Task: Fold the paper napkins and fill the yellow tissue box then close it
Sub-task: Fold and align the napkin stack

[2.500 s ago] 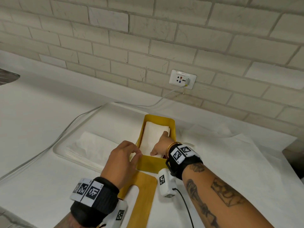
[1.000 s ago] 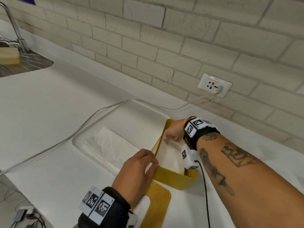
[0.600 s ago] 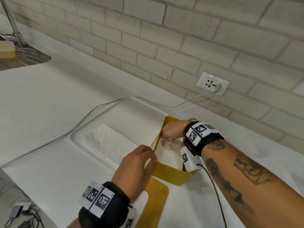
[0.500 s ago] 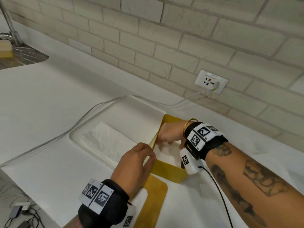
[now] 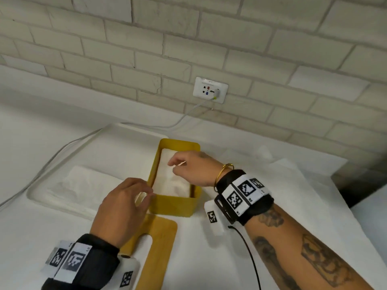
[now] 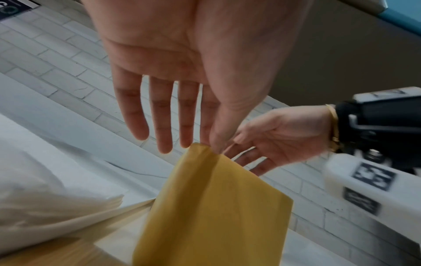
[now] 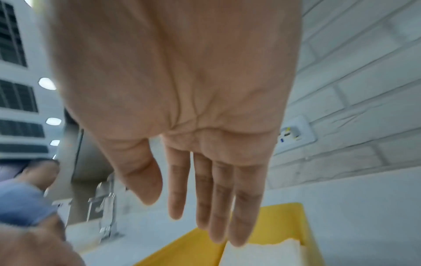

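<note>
Step in hand, as judged from the layout: filling. The yellow tissue box (image 5: 175, 192) stands open at centre frame in the head view, with folded napkins (image 5: 171, 181) already lying inside it, their top close below the rim. The box is not yet closed; its lid (image 5: 159, 245), a flat yellow panel with a slot cut into it, lies on the counter in the lower centre of the frame, just below the box.

Right hand (image 5: 195, 170): positioned over the open box, above the napkins. In the right wrist view the fingers (image 7: 218, 207) are straight and apart from the thumb, holding nothing. The fingertips hang just above the napkin edge; contact cannot be confirmed.

Left hand (image 5: 123, 208): at the box's lower-left corner. In the left wrist view the fingers (image 6: 164, 126) are extended and spread, with the thumb tip at the top corner of the box wall (image 6: 212, 207). It grips nothing; whether it presses the wall cannot be told.

A stack of unfolded napkins (image 5: 88, 185) rests in the white tray (image 5: 41, 197), left of the box and just beside the left hand.

Next move, as a judgement: either take another sheet from the tray stack and fold it, or, if the box is judged full, pick up the lid, align it over the rim and seat it. The lid requires square alignment; the napkins compress readily and may catch under the edge
</note>
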`<state>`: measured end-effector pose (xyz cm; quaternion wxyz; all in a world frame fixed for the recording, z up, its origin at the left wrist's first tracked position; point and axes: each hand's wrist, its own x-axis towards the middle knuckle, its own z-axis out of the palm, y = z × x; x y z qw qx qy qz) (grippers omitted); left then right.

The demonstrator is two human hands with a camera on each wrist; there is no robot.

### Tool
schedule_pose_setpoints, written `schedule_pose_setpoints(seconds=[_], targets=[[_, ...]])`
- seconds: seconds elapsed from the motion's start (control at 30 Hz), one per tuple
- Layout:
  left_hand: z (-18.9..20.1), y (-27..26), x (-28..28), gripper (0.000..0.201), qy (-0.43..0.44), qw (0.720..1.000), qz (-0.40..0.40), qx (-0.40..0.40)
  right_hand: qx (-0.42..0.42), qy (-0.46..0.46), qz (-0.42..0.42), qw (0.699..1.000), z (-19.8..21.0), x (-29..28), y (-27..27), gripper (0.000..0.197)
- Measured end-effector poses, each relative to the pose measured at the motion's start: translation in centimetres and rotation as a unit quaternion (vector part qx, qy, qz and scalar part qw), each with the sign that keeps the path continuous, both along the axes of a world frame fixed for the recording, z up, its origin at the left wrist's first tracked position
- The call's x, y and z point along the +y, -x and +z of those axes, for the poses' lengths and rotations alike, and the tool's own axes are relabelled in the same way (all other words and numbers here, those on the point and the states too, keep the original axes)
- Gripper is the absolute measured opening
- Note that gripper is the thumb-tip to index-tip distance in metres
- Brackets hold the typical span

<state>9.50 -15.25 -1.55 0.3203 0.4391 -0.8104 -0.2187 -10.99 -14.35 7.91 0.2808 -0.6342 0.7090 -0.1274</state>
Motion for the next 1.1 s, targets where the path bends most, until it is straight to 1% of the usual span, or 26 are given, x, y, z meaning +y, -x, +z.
schedule_pose_setpoints(seconds=[0.07, 0.13, 0.17, 0.23, 0.3, 0.33, 0.37, 0.4, 0.43, 0.53, 0.6, 0.67, 0.73, 0.8, 0.93, 1.1], targets=[[0.3, 0.5, 0.3, 0.006, 0.02, 1.0, 0.004, -0.006, -0.048, 0.046, -0.044, 0.997, -0.2, 3.0, 2.4, 0.029], [0.6, 1.6, 1.0, 0.006, 0.059, 0.998, 0.0, -0.012, -0.058, 0.047, -0.089, 0.993, -1.2, 5.8, 5.4, 0.027], [0.8, 2.5, 1.4, 0.007, 0.082, 0.997, -0.01, -0.011, -0.05, 0.034, -0.108, 0.992, -1.7, 7.2, 6.9, 0.026], [1.4, 4.5, 2.5, 0.013, 0.116, 0.992, -0.047, 0.001, -0.024, -0.003, -0.139, 0.99, -2.9, 9.8, 10.1, 0.026], [1.9, 7.0, 3.8, 0.02, 0.126, 0.986, -0.108, 0.012, 0.001, -0.037, -0.168, 0.985, -4.2, 12.0, 13.2, 0.028], [1.8, 8.4, 4.3, 0.02, 0.126, 0.982, -0.142, 0.006, 0.006, -0.046, -0.185, 0.982, -4.7, 12.9, 14.6, 0.028], [1.6, 10.0, 4.8, 0.017, 0.12, 0.978, -0.172, -0.011, 0.007, -0.05, -0.205, 0.977, -5.2, 13.9, 16.1, 0.029], [1.3, 11.5, 5.1, 0.015, 0.098, 0.975, -0.197, -0.035, 0.008, -0.048, -0.225, 0.973, -5.5, 14.7, 17.3, 0.03], [0.9, 13.0, 5.4, 0.017, 0.063, 0.972, -0.216, -0.063, 0.012, -0.045, -0.243, 0.969, -5.8, 15.4, 18.4, 0.031], [-0.2, 17.8, 5.9, 0.034, -0.027, 0.959, -0.241, -0.147, 0.037, -0.054, -0.281, 0.957, -6.7, 17.1, 21.9, 0.041], [-0.9, 20.5, 6.0, 0.045, -0.057, 0.946, -0.247, -0.201, 0.054, -0.084, -0.28, 0.955, -7.5, 17.9, 23.6, 0.05], [-1.6, 22.5, 6.1, 0.053, -0.07, 0.933, -0.245, -0.254, 0.058, -0.12, -0.261, 0.956, -8.4, 18.3, 24.6, 0.057], [-2.2, 23.8, 6.4, 0.057, -0.084, 0.916, -0.239, -0.312, 0.067, -0.137, -0.241, 0.959, -8.9, 18.5, 24.9, 0.061], [-2.5, 24.4, 6.7, 0.056, -0.084, 0.902, -0.231, -0.354, 0.084, -0.14, -0.216, 0.963, -9.0, 18.6, 24.9, 0.063], [-2.2, 22.9, 7.5, 0.051, -0.075, 0.901, -0.229, -0.361, 0.089, -0.141, -0.181, 0.969, -9.0, 19.7, 24.2, 0.064], [-1.9, 18.2, 10.9, 0.054, -0.069, 0.89, -0.248, -0.375, 0.085, -0.14, -0.127, 0.978, -9.7, 23.6, 21.3, 0.069]])
